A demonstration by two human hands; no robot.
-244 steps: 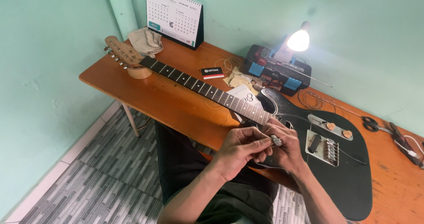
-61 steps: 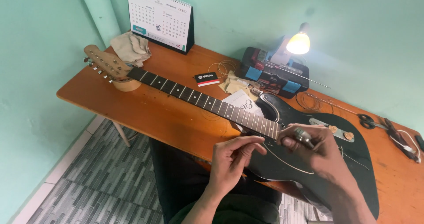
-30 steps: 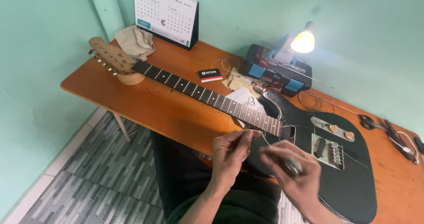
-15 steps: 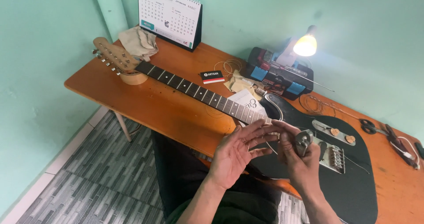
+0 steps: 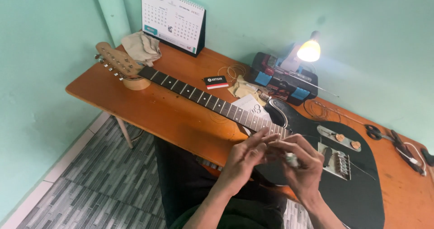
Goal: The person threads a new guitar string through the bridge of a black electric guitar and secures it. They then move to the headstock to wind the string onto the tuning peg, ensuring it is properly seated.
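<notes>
Guitar (image 5: 325, 165), black-bodied, lies across the orange counter (image 5: 149, 111). Both hands meet over its neck joint: the right hand (image 5: 303, 163) has its grip closed on a small silvery piece (image 5: 291, 159); the left hand (image 5: 246, 159) pinches beside it, what it holds unclear.

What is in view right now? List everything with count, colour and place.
electric guitar: one, black body, dark fretboard, pale headstock, lying across the desk
desk: one, orange-brown wood
desk calendar: one, white, back left
cloth: one, beige, beside the headstock
small card: one, black, white and red, behind the neck
paper packets: a few, white and tan, near the neck joint
lamp: one, lit, at the back
case: one, black with blue, under the lamp
scissors: one pair, black, far right
small metal part: one, silvery, in the right hand
left hand: over the guitar body
right hand: fingertips meeting the left's
</notes>
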